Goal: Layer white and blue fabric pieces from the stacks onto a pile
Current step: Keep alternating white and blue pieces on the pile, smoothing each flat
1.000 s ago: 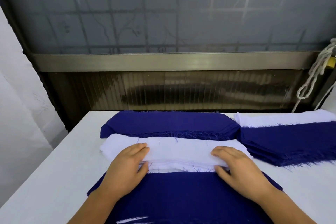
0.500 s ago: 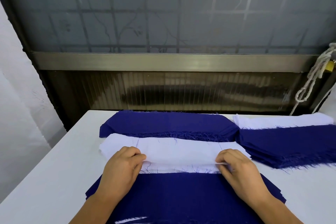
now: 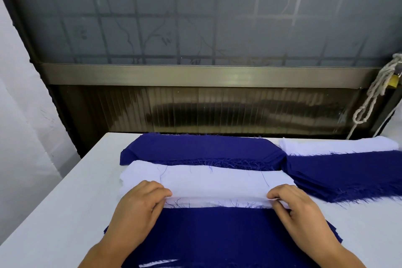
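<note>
A white fabric stack [image 3: 208,178] lies across the table's middle. My left hand [image 3: 139,209] pinches the near edge of its top white piece [image 3: 217,191] at the left end. My right hand [image 3: 298,209] pinches the same edge at the right end, and the edge is lifted slightly off the stack. Right in front of me lies the pile [image 3: 217,235], with a dark blue piece on top. A blue fabric stack [image 3: 202,150] sits behind the white one.
At the right lie another blue stack [image 3: 345,174] with frayed edges and a white stack [image 3: 337,146] behind it. The white table [image 3: 65,202] ends at a dark wall panel. A knotted rope [image 3: 374,93] hangs at the far right.
Both hands went from lying flat on the white stack to curling their fingers and pinching the top white piece's near edge, which now lifts a little.
</note>
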Demonstrator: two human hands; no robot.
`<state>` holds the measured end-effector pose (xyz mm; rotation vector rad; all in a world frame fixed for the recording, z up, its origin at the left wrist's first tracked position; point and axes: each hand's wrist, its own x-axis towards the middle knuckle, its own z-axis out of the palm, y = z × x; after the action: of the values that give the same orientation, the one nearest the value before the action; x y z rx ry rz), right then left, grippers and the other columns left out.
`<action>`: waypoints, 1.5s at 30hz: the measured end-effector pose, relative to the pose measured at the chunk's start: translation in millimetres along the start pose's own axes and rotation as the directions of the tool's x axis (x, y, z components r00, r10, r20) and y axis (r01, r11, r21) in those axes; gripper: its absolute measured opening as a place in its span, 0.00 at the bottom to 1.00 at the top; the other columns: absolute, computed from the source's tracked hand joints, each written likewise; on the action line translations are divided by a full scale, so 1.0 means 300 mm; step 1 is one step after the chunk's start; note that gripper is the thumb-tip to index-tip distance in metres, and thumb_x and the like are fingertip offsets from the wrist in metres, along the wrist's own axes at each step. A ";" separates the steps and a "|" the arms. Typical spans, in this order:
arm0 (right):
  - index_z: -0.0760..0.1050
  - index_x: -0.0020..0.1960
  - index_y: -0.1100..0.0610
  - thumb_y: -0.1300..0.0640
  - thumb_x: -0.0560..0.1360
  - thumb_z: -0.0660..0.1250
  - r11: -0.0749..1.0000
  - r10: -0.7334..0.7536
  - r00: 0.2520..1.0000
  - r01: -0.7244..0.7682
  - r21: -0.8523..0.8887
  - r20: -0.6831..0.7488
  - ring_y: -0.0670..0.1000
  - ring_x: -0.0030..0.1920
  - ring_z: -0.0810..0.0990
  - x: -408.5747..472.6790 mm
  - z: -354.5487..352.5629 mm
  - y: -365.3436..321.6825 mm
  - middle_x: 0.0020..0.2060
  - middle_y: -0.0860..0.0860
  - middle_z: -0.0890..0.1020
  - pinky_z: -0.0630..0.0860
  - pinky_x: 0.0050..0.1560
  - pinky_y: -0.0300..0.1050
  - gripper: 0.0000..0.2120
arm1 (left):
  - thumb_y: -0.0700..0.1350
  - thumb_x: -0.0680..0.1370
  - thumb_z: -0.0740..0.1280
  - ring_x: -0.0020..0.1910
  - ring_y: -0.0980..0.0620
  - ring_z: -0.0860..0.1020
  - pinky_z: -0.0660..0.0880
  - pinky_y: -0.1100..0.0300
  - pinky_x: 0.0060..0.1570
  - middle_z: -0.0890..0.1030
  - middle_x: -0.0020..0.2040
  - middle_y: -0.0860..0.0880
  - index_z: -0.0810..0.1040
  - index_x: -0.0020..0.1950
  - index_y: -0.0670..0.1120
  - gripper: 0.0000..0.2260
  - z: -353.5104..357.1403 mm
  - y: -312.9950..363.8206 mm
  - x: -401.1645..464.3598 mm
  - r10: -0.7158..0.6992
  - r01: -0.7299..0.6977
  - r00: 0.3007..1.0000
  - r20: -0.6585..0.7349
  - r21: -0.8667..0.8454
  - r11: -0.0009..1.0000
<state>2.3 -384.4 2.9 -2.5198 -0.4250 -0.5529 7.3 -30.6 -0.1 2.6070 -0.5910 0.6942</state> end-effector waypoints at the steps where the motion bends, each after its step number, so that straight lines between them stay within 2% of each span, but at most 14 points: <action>1: 0.79 0.45 0.51 0.68 0.70 0.73 1.000 0.019 1.000 -0.019 0.007 -0.001 0.39 0.44 0.75 -0.013 -0.013 -0.006 0.40 0.37 0.79 0.70 0.43 0.28 0.13 | 0.49 0.77 0.61 0.40 0.62 0.76 0.71 0.70 0.40 0.79 0.43 0.61 0.83 0.47 0.51 0.11 -0.014 0.003 -0.011 -0.018 0.018 1.000 0.016 -0.024 1.000; 3: 0.80 0.45 0.47 0.64 0.71 0.74 0.993 0.098 0.995 -0.100 0.061 0.031 0.38 0.43 0.76 -0.044 -0.048 -0.012 0.41 0.36 0.80 0.69 0.39 0.26 0.12 | 0.49 0.76 0.68 0.37 0.63 0.77 0.72 0.69 0.37 0.78 0.41 0.63 0.81 0.46 0.56 0.03 -0.052 0.005 -0.036 -0.083 0.091 0.994 0.075 -0.107 0.990; 7: 0.80 0.42 0.41 0.55 0.72 0.73 0.959 0.175 0.947 -0.226 0.170 0.271 0.40 0.43 0.79 -0.083 -0.153 -0.008 0.39 0.38 0.82 0.72 0.43 0.29 0.09 | 0.48 0.74 0.74 0.39 0.57 0.79 0.73 0.67 0.38 0.80 0.41 0.59 0.79 0.42 0.60 0.07 -0.156 0.010 -0.060 -0.121 0.190 0.957 0.265 -0.255 0.948; 13: 0.79 0.42 0.43 0.53 0.75 0.70 0.894 0.230 0.778 -0.406 0.189 0.585 0.41 0.39 0.81 -0.026 -0.235 -0.008 0.40 0.46 0.84 0.72 0.40 0.31 0.06 | 0.51 0.75 0.72 0.46 0.63 0.79 0.70 0.74 0.45 0.82 0.44 0.61 0.81 0.46 0.62 0.04 -0.250 0.010 -0.001 -0.102 0.357 0.785 0.611 -0.311 0.881; 15: 0.79 0.41 0.43 0.54 0.76 0.69 0.899 0.264 0.810 -0.404 0.171 0.524 0.44 0.40 0.80 -0.006 -0.213 0.000 0.40 0.47 0.83 0.72 0.40 0.33 0.07 | 0.47 0.76 0.72 0.46 0.63 0.79 0.71 0.72 0.45 0.82 0.44 0.62 0.81 0.44 0.62 0.08 -0.236 0.013 0.025 -0.156 0.376 0.809 0.566 -0.295 0.878; 18: 0.78 0.42 0.42 0.55 0.76 0.68 0.943 0.246 0.937 -0.291 0.163 0.247 0.43 0.41 0.79 0.008 -0.179 -0.007 0.39 0.43 0.82 0.73 0.41 0.33 0.08 | 0.46 0.77 0.70 0.48 0.63 0.78 0.72 0.70 0.48 0.80 0.47 0.65 0.79 0.43 0.61 0.08 -0.210 0.014 0.044 -0.280 0.346 0.916 0.287 -0.210 0.915; 20: 0.78 0.46 0.47 0.61 0.78 0.66 0.994 0.085 0.996 -0.083 0.069 -0.032 0.43 0.44 0.79 0.007 -0.165 -0.006 0.41 0.41 0.81 0.72 0.44 0.31 0.09 | 0.43 0.76 0.70 0.49 0.63 0.78 0.70 0.74 0.47 0.80 0.47 0.65 0.79 0.44 0.60 0.10 -0.202 0.016 0.039 -0.251 0.261 0.965 0.073 -0.207 0.943; 23: 0.80 0.47 0.60 0.61 0.79 0.57 0.960 -0.242 0.946 0.201 -0.195 -0.216 0.46 0.47 0.77 -0.017 -0.151 0.025 0.45 0.47 0.81 0.69 0.51 0.33 0.13 | 0.37 0.76 0.69 0.50 0.62 0.77 0.71 0.72 0.49 0.79 0.48 0.63 0.80 0.46 0.57 0.14 -0.179 0.004 -0.006 -0.101 0.089 0.992 -0.077 -0.152 0.984; 29: 0.82 0.45 0.57 0.63 0.76 0.54 0.867 -0.439 0.896 0.402 -0.293 -0.069 0.47 0.48 0.75 -0.119 -0.069 0.119 0.47 0.48 0.80 0.67 0.55 0.36 0.16 | 0.44 0.73 0.62 0.48 0.64 0.75 0.70 0.69 0.51 0.78 0.47 0.61 0.80 0.47 0.55 0.09 -0.100 -0.024 -0.136 0.152 -0.148 0.988 0.021 -0.132 0.980; 32: 0.82 0.43 0.56 0.55 0.81 0.50 0.891 -0.397 0.918 0.380 -0.247 -0.018 0.44 0.47 0.75 -0.131 -0.057 0.133 0.46 0.46 0.81 0.69 0.52 0.36 0.22 | 0.49 0.78 0.61 0.48 0.67 0.74 0.68 0.73 0.52 0.80 0.44 0.59 0.84 0.42 0.49 0.12 -0.078 -0.024 -0.155 0.172 -0.167 0.985 0.026 -0.142 0.976; 35: 0.81 0.39 0.55 0.51 0.82 0.46 0.923 -0.333 0.943 0.319 -0.215 -0.028 0.42 0.45 0.74 -0.131 -0.054 0.140 0.46 0.41 0.76 0.69 0.49 0.35 0.27 | 0.46 0.70 0.65 0.48 0.70 0.74 0.67 0.75 0.51 0.79 0.44 0.62 0.82 0.40 0.50 0.06 -0.078 -0.019 -0.155 0.137 -0.129 0.990 0.045 -0.156 0.979; 38: 0.80 0.38 0.56 0.56 0.78 0.50 0.930 -0.322 0.946 0.313 -0.194 -0.018 0.42 0.44 0.74 -0.136 -0.060 0.139 0.43 0.43 0.80 0.70 0.46 0.36 0.21 | 0.48 0.73 0.65 0.46 0.67 0.77 0.71 0.73 0.47 0.79 0.45 0.64 0.81 0.39 0.51 0.06 -0.071 -0.022 -0.162 0.128 -0.114 0.990 0.066 -0.186 0.976; 42: 0.79 0.34 0.55 0.60 0.65 0.57 0.932 -0.310 0.951 0.301 -0.200 -0.013 0.42 0.43 0.75 -0.137 -0.085 0.111 0.40 0.46 0.81 0.70 0.45 0.36 0.11 | 0.60 0.81 0.55 0.49 0.67 0.77 0.71 0.74 0.49 0.80 0.47 0.64 0.83 0.41 0.51 0.21 -0.061 -0.022 -0.177 0.093 -0.085 0.995 0.025 -0.233 0.969; 45: 0.78 0.33 0.55 0.63 0.61 0.62 0.937 -0.299 0.954 0.290 -0.194 -0.020 0.43 0.41 0.74 -0.145 -0.091 0.102 0.39 0.45 0.81 0.70 0.43 0.35 0.07 | 0.60 0.80 0.56 0.50 0.67 0.77 0.71 0.74 0.50 0.80 0.48 0.64 0.83 0.42 0.52 0.20 -0.058 -0.018 -0.181 0.084 -0.074 0.996 0.031 -0.247 0.966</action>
<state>-31.5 -432.3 -8.6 -2.6317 -0.7740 -0.8012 -39.6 -2.1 -16.7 2.3836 -0.7472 0.5533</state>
